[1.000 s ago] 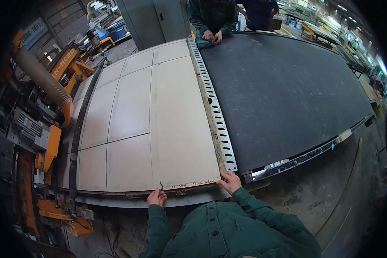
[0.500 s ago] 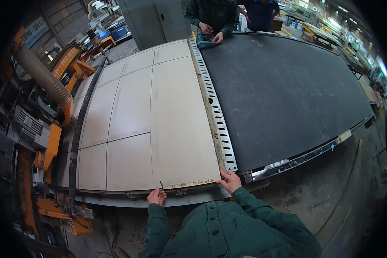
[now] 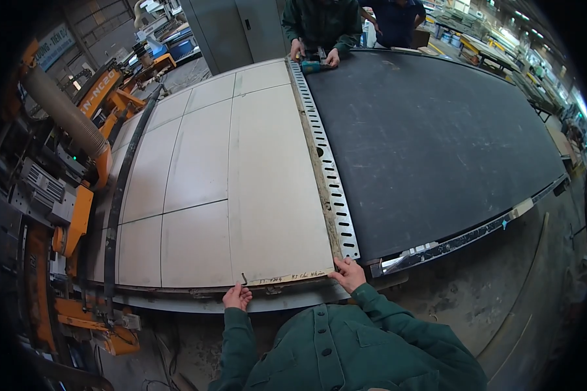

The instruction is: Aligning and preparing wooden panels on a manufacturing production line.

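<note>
A pale, narrow strip [image 3: 290, 279] with handwriting on it lies along the near edge of the cream panel [image 3: 277, 176]. My left hand [image 3: 237, 296] has its fingers closed at the strip's left end, beside a small black bent piece [image 3: 244, 278] that looks like a hex key. At the panel's near right corner, my right hand [image 3: 350, 275] pinches the strip's other end between thumb and fingers. Just beyond it, a perforated metal rail [image 3: 332, 186] runs away from me along the panel's right side.
A dark table top [image 3: 430, 143] spreads to the right. Across the far end, a co-worker in green [image 3: 321, 26] handles a teal power tool [image 3: 312, 66]; a second person [image 3: 398, 23] stands behind. Orange machinery [image 3: 78, 218] and a thick hose [image 3: 65, 111] flank the left. A grey cabinet [image 3: 216, 32] stands at the back.
The co-worker's hand on the left has moved left and down to the panel's far corner, and the teal tool has turned slightly. My hands stay almost where they were.
</note>
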Demonstrator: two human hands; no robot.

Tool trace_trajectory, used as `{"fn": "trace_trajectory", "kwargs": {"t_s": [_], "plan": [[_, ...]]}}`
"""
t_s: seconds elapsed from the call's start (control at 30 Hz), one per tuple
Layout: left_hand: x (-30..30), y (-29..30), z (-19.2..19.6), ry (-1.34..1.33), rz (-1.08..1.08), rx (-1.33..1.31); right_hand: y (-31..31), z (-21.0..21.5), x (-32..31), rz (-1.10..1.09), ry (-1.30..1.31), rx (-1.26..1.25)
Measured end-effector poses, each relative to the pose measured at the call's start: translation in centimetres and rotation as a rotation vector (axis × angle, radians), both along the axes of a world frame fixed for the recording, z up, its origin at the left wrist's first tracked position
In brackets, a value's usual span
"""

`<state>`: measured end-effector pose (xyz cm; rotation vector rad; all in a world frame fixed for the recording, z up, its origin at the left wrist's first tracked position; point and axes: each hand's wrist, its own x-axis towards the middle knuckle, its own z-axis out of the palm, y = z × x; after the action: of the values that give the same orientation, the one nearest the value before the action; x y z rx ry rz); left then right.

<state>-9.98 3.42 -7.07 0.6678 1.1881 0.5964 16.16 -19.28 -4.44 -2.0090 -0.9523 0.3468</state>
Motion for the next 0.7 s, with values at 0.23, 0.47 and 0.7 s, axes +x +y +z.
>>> {"fn": "trace_trajectory", "kwargs": {"t_s": [0.23, 0.47, 0.7], "plan": [[-0.06, 0.1, -0.26, 0.009, 0.004, 0.001, -0.01, 0.03, 0.02, 0.006, -0.004, -0.001], [0.06, 0.05, -0.12, 0.014, 0.0, -0.004, -0.06, -0.02, 0.01, 0.002, 0.006, 0.024], [0.01, 0.06, -0.23, 0.021, 0.01, -0.002, -0.04, -0.28, 0.0, 0.009, 0.002, 0.027]]}}
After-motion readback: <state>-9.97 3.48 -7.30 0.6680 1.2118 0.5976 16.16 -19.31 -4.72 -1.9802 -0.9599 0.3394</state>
